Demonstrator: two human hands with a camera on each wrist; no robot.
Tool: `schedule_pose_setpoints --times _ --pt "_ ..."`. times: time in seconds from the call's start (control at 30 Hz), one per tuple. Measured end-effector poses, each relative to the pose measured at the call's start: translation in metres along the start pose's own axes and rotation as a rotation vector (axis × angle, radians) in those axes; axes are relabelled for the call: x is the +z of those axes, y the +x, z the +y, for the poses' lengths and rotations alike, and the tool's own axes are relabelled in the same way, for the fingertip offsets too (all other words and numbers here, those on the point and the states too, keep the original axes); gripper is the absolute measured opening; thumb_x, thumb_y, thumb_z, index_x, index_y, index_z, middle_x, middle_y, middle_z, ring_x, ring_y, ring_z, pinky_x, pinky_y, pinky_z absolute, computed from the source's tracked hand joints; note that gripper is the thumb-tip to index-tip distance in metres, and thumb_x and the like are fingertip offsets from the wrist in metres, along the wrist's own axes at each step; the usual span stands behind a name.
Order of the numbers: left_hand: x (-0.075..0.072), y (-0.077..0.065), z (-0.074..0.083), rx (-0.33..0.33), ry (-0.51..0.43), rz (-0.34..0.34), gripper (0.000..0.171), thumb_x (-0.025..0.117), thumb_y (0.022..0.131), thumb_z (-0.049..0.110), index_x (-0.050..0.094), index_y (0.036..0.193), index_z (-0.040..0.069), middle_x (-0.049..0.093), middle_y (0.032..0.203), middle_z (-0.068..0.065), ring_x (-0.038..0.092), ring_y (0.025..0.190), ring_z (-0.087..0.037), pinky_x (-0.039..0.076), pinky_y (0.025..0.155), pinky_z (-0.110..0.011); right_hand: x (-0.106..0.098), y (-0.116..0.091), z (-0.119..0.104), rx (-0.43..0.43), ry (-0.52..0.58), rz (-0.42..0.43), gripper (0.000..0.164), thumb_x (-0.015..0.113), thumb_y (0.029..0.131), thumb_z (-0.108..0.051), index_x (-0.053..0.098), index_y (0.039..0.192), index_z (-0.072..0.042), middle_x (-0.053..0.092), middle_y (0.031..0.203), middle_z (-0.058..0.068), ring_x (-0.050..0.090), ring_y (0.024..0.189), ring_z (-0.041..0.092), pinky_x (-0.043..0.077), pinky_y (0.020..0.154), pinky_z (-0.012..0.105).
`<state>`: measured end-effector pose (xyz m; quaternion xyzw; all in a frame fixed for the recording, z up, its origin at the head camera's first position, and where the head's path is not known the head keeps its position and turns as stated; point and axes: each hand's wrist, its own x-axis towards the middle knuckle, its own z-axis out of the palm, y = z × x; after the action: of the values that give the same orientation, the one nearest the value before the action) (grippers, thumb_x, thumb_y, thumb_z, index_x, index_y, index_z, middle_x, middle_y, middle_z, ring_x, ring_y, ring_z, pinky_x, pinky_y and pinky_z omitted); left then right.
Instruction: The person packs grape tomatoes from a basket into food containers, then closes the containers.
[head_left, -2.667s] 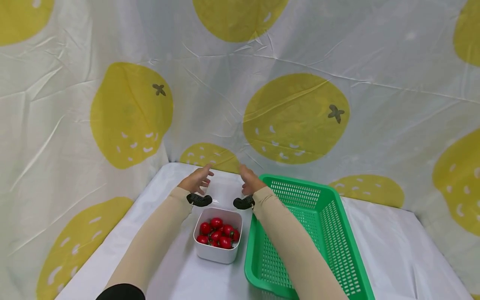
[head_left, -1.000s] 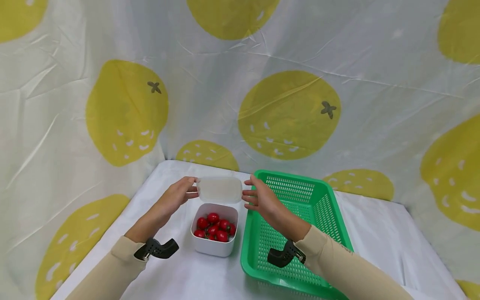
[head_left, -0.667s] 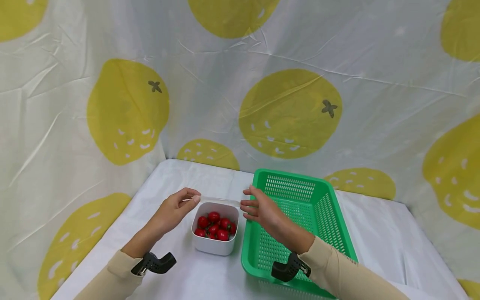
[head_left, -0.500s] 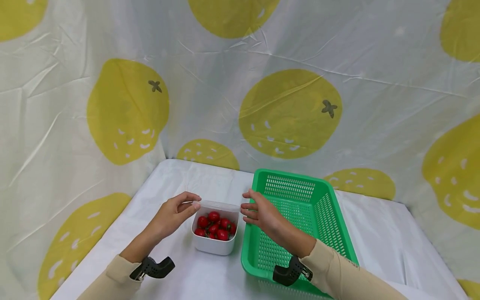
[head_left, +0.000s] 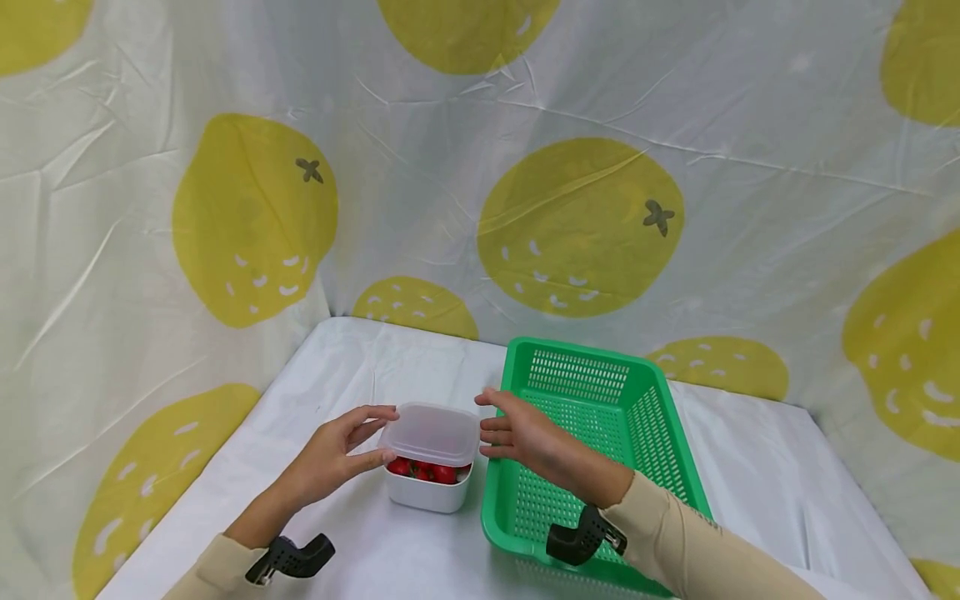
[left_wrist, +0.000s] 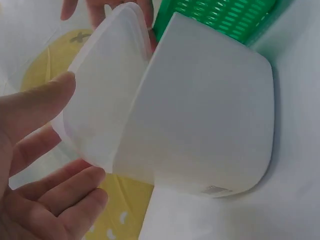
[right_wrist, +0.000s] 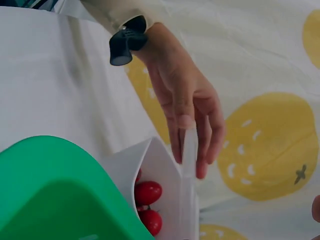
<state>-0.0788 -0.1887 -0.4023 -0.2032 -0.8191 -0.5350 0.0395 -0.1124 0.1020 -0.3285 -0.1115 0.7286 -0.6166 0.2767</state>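
A white square box (head_left: 427,496) holds several small red cherry tomatoes (head_left: 423,472). Over its top slants a translucent lid (head_left: 431,433), leaving a gap at the near side where the tomatoes show. My left hand (head_left: 330,450) pinches the lid's left edge; in the right wrist view the left thumb (right_wrist: 184,107) lies on one face and the fingers on the other. At the lid's right edge is my right hand (head_left: 532,437), fingers fairly straight and thumb spread away. Whether those fingertips touch the lid is hard to tell.
A green perforated plastic basket (head_left: 491,517) stands close to the right of the box, under my right forearm. White cloth (head_left: 337,358) covers the table. A lemon-print curtain (head_left: 420,183) hangs behind and to the left.
Both hands went from reaching behind the box to its sides, bringing the lid toward me. Most recently the lid came forward and down over the tomatoes, hiding most of them. Box and basket stayed put.
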Motion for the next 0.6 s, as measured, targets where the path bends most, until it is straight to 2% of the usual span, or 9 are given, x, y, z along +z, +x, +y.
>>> schedule_pose_setpoints --times 0.17,0.3,0.4,0.53,0.6 --pt "0.005 -0.006 -0.009 0.064 0.088 0.021 0.052 0.079 0.079 0.029 0.059 0.126 0.016 0.054 0.135 -0.005 0.053 0.125 -0.025 0.039 0.102 -0.031 0.002 0.003 -0.005 0.035 -0.004 -0.048 0.066 0.043 0.099 -0.049 0.031 0.146 -0.003 0.033 0.145 0.032 0.04 0.131 0.046 0.052 0.09 0.046" --pt "0.009 -0.009 -0.015 0.115 0.146 0.029 0.049 0.078 0.08 0.03 0.06 0.124 0.018 0.054 0.135 -0.004 0.05 0.127 -0.025 0.04 0.102 -0.035 0.003 0.005 -0.009 0.054 -0.019 -0.092 0.07 0.044 0.1 -0.048 0.025 0.149 -0.003 0.029 0.148 0.031 0.035 0.134 0.047 0.054 0.084 0.047" --pt "0.01 -0.01 -0.018 0.148 0.215 0.041 0.048 0.079 0.08 0.03 0.06 0.123 0.021 0.054 0.135 -0.002 0.05 0.128 -0.025 0.043 0.101 -0.041 0.005 0.005 -0.011 0.079 -0.04 -0.109 0.078 0.048 0.096 -0.053 0.021 0.151 -0.004 0.023 0.152 0.028 0.029 0.137 0.048 0.056 0.08 0.047" --pt "0.01 -0.011 -0.017 0.183 0.307 0.061 0.049 0.08 0.079 0.03 0.06 0.123 0.024 0.055 0.135 0.001 0.052 0.125 -0.023 0.046 0.098 -0.045 0.01 0.005 -0.014 0.1 -0.066 -0.131 0.078 0.051 0.094 -0.056 0.027 0.148 -0.004 0.02 0.154 0.02 0.021 0.14 0.048 0.057 0.075 0.048" --pt "0.01 -0.011 -0.015 0.194 0.332 0.059 0.051 0.081 0.077 0.029 0.06 0.123 0.023 0.055 0.135 0.001 0.053 0.124 -0.022 0.046 0.097 -0.047 0.012 0.004 -0.015 0.102 -0.104 -0.132 0.074 0.052 0.094 -0.053 0.033 0.145 -0.003 0.022 0.153 0.016 0.023 0.139 0.047 0.057 0.075 0.048"
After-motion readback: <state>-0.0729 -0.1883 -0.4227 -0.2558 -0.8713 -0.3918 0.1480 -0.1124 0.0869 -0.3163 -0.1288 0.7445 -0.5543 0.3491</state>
